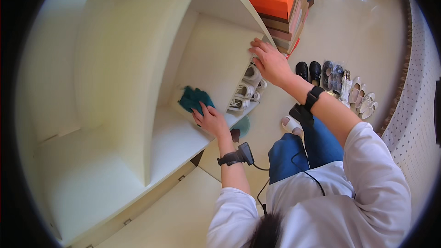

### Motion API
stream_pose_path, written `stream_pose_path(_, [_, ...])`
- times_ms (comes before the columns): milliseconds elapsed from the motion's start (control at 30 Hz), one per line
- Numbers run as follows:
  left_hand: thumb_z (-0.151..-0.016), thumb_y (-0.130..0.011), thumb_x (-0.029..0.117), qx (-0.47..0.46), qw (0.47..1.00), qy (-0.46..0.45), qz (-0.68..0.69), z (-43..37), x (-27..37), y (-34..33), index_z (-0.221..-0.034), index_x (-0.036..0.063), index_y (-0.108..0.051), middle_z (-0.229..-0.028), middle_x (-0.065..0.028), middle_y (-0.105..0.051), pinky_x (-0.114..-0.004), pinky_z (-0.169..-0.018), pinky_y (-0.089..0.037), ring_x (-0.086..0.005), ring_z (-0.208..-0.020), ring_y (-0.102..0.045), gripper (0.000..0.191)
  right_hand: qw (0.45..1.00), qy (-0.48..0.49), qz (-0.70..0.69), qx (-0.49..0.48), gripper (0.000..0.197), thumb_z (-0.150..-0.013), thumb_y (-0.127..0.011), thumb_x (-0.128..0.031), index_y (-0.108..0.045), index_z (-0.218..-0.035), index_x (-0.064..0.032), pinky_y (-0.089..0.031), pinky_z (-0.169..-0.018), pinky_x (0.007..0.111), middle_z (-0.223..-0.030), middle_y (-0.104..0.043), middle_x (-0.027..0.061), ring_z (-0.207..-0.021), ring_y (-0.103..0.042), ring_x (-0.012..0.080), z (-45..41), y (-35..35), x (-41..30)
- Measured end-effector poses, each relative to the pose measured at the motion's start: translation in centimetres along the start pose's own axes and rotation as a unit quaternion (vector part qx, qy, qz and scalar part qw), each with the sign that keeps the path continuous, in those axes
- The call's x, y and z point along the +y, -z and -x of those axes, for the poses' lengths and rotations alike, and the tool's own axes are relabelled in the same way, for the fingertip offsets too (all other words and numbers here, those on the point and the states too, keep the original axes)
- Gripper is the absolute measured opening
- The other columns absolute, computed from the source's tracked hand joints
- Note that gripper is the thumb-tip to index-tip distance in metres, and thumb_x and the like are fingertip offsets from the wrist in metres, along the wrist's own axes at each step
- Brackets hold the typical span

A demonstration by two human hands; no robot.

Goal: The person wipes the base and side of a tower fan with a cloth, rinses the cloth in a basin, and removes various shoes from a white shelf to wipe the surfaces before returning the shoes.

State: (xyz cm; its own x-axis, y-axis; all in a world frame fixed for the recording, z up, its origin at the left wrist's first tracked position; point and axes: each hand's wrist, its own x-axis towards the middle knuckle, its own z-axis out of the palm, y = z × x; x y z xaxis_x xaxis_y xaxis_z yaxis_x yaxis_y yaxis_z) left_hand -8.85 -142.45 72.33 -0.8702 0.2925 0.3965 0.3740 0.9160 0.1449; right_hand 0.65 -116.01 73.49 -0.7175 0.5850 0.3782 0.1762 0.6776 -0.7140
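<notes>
My left hand has its fingers on a crumpled dark green cloth, pressed against a pale shelf board inside a white cabinet. The cloth's far edge looks blurred. My right hand rests on the front edge of the same board, fingers a little apart and holding nothing. Below that edge, several white shoes stand in the neighbouring compartment. A black strap with a small device is on each wrist.
Stacked shoeboxes, one orange, stand beside the cabinet. Several pairs of shoes line the floor. A greenish basin sits below the cabinet edge, partly hidden. A vertical divider splits the cabinet. Black cables hang across my lap. Patterned fabric borders the right.
</notes>
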Motion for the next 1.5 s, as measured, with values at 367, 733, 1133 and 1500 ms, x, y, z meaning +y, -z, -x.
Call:
stream_pose_path(367, [-0.091,-0.057,0.015,-0.091,0.957,-0.220,0.165,-6.0,17.5,-5.1,-0.129,0.0044,-0.058,-0.131,-0.0271,-0.052,-0.049,-0.104,-0.038,-0.0431,-0.124,-0.046,0.040,0.994,-0.003,-0.103,0.031,0.012,-0.086,-0.060,-0.009,-0.065,-0.096,-0.0071,-0.052,-0.076,0.043,-0.094,-0.068,0.0113,-0.087,-0.065,0.0339,-2.1,1.8,4.5])
stream_pose_path(733, [-0.089,-0.056,0.016,-0.038,0.992,-0.121,0.015,-13.7,6.2,-8.6,-0.135,-0.0024,-0.049,-0.126,-0.0322,-0.051,-0.054,-0.101,-0.037,-0.0484,-0.117,-0.047,0.051,0.980,0.104,-0.166,0.031,0.012,-0.079,-0.062,-0.009,-0.061,-0.091,-0.0073,-0.051,-0.068,0.043,-0.084,-0.061,0.0092,-0.081,-0.061,0.0331,-7.7,-3.3,3.8])
stream_pose_path(1133, [-0.088,-0.058,0.015,-0.020,0.999,-0.014,-0.046,-11.9,-2.1,-5.9,-0.125,-0.0031,-0.059,-0.124,-0.0309,-0.054,-0.049,-0.098,-0.043,-0.0444,-0.110,-0.054,0.041,0.995,0.052,-0.037,-0.075,0.018,-0.082,-0.059,-0.014,-0.062,-0.100,-0.0082,-0.052,-0.083,0.042,-0.115,-0.061,0.0082,-0.102,-0.061,0.0298,-9.3,-6.8,2.7])
stream_pose_path(1500, [-0.081,-0.065,0.010,0.135,0.945,-0.297,0.009,-22.9,10.8,-5.6,-0.133,0.0035,-0.054,-0.125,-0.0286,-0.050,-0.053,-0.101,-0.037,-0.0453,-0.119,-0.044,0.053,0.992,0.087,0.024,-0.086,0.031,-0.078,-0.058,-0.009,-0.064,-0.108,-0.0049,-0.039,-0.107,0.041,-0.126,-0.057,0.0110,-0.127,-0.047,0.0285,-9.4,-7.5,2.1])
